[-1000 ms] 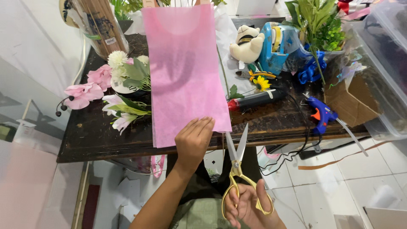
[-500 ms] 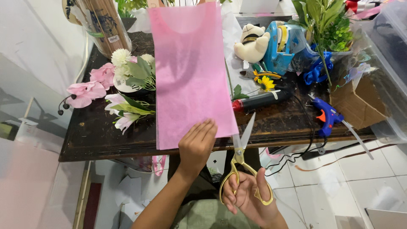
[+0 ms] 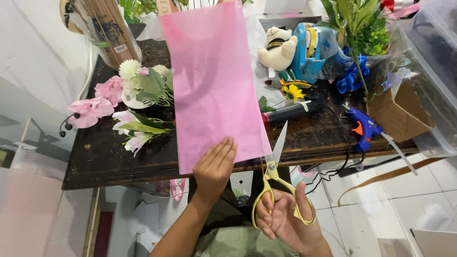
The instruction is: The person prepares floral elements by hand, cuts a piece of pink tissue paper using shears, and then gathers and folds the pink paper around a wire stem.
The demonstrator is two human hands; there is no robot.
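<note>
A long sheet of pink tissue paper (image 3: pixel 212 81) lies lengthwise on a dark wooden table (image 3: pixel 95 157). My left hand (image 3: pixel 215 167) presses flat on the sheet's near edge. My right hand (image 3: pixel 285 221) grips gold-handled scissors (image 3: pixel 275 178) below the table edge. The scissor blades are parted and point up at the sheet's near right corner.
Pink and white artificial flowers (image 3: pixel 121 102) lie left of the sheet. To its right are a black tube-shaped tool (image 3: pixel 293 112), a plush toy (image 3: pixel 278 47), a blue tape dispenser (image 3: pixel 312 50), a blue glue gun (image 3: pixel 364 128) and a cardboard box (image 3: pixel 402 112). Green foliage (image 3: pixel 357 24) stands behind. White tiled floor (image 3: pixel 404 200) lies below right.
The scissors have risen slightly, their blades now reaching the sheet's near right corner. My left hand stays pressed on the sheet.
</note>
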